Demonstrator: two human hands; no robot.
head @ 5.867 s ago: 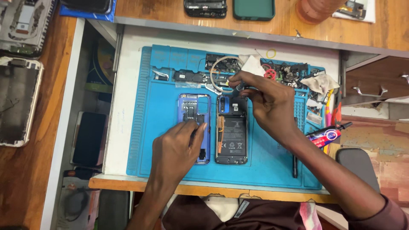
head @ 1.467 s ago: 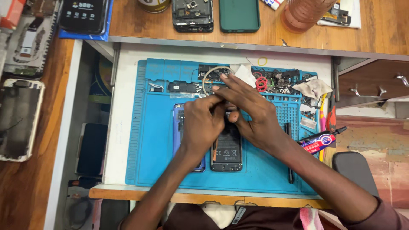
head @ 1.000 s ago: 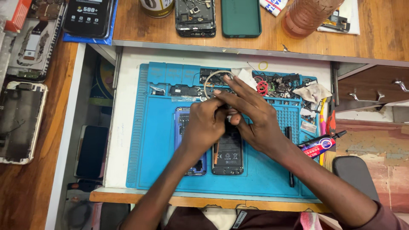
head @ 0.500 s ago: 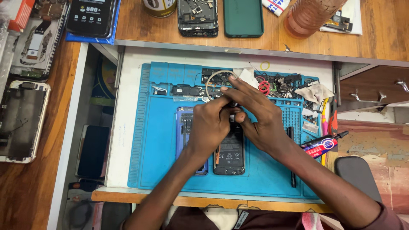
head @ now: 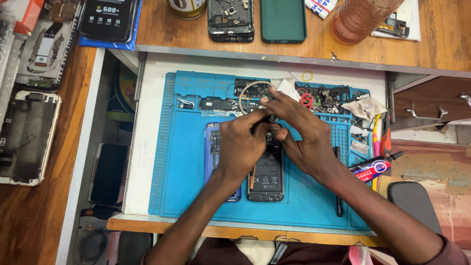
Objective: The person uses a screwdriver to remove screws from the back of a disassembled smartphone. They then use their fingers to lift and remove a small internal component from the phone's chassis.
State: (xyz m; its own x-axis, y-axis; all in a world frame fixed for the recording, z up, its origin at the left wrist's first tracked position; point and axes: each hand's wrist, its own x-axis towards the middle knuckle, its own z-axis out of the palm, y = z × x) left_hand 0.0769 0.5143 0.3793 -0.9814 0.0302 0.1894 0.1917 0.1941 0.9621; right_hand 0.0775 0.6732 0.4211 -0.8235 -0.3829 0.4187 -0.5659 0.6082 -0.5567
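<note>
While both hands meet over the blue mat, the head view is recorded as follows.

Left hand (head: 243, 142): curled narrow, fingertips pinched at the top edge of the opened phone (head: 265, 176); whether anything is gripped cannot be told.

Right hand (head: 301, 135): fingers drawn together around a small dark tool (head: 272, 119), held just above the phone's upper end, touching the left fingertips.

Opened phone: laid flat, back removed, black battery exposed; placed mid-mat, lower half uncovered, upper half hidden by the hands.

Blue back cover (head: 212, 147): laid just beside the phone on its left, partly hidden under the left hand.

Blue mat (head: 181, 162): spread on a white tray (head: 142, 142); small parts are kept along its far edge.

Glue tube (head: 373, 168): laid at the mat's right edge, near the right forearm.

Black stylus-like tool (head: 338, 203): laid upright on the mat, under the right wrist.

Green phone case (head: 283, 19): set on the wooden bench beyond the tray, well apart.
</note>
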